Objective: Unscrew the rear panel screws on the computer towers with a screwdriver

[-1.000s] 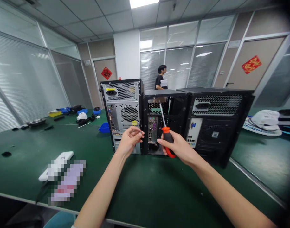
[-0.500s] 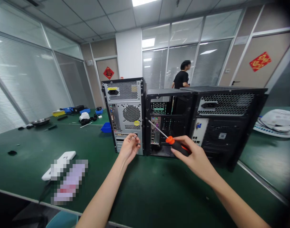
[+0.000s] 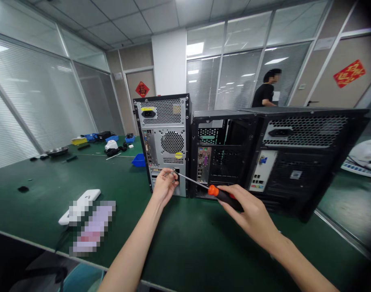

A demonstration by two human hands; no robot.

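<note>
My right hand (image 3: 246, 207) grips a screwdriver (image 3: 221, 196) by its black and orange handle. Its thin shaft points left and slightly up, with the tip close to the fingertips of my left hand (image 3: 164, 185). Between those pinched fingers is a tiny shiny piece that looks like a screw (image 3: 172, 173). They are at the lower back of an upright silver-grey computer case (image 3: 170, 160), by its expansion slots. Whether the tip touches the screw, I cannot tell. Right of it stand a black computer case (image 3: 224, 162) with an open back and another black computer case (image 3: 282, 178).
On the green table (image 3: 118, 178) to the left lie a white device (image 3: 80, 206) and a blurred lilac object (image 3: 95, 225). A blue bin (image 3: 139, 160) sits beside the silver-grey case. Farther back are a metal bowl (image 3: 56, 151) and small trays. A person (image 3: 264, 94) is behind the cases.
The screwdriver tip has moved left and down, from in front of the middle case to my left fingertips. My view has shifted slightly. The person behind has moved right.
</note>
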